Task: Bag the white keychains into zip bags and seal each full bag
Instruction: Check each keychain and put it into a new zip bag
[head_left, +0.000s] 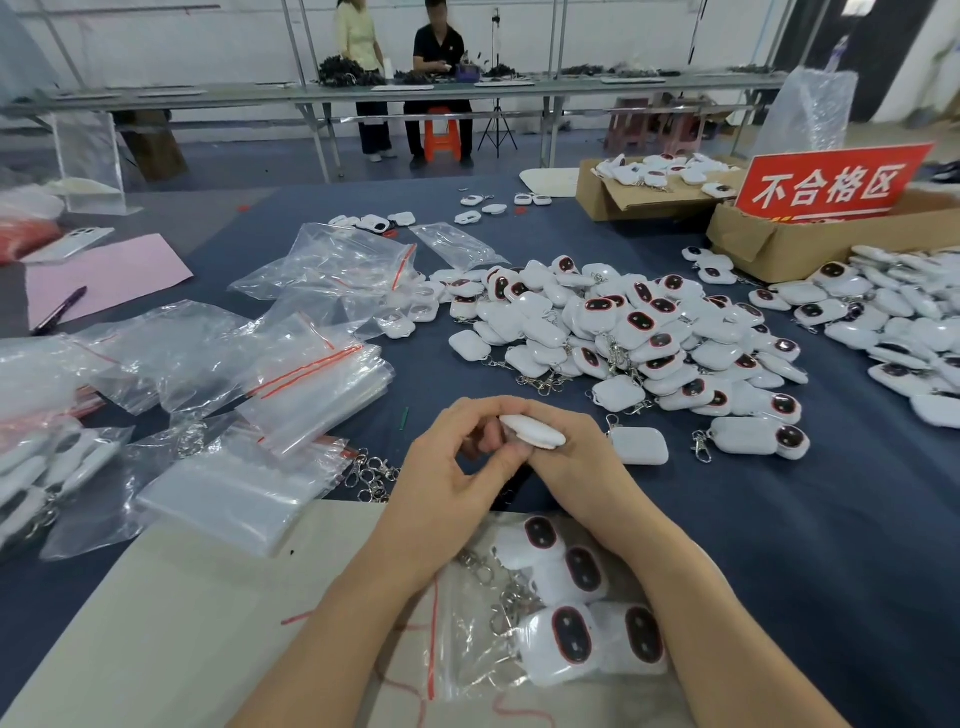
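Note:
A white keychain (532, 431) is held edge-on above the table, gripped between my right hand (563, 467) and the fingertips of my left hand (447, 473). Under my forearms lies a clear zip bag (457, 649) with a red seal line, holding several white keychains with dark oval faces. A big heap of loose white keychains (623, 332) covers the blue cloth ahead. Empty zip bags (311, 384) are stacked to the left, with more loose ones behind them.
Filled bags (47, 467) lie at the far left. Cardboard boxes (649, 192) with keychains and a red sign (831, 184) stand at the back right. A second keychain heap (904, 322) lies at right. A pink sheet (104, 275) and pen sit back left. Two people work at a far table.

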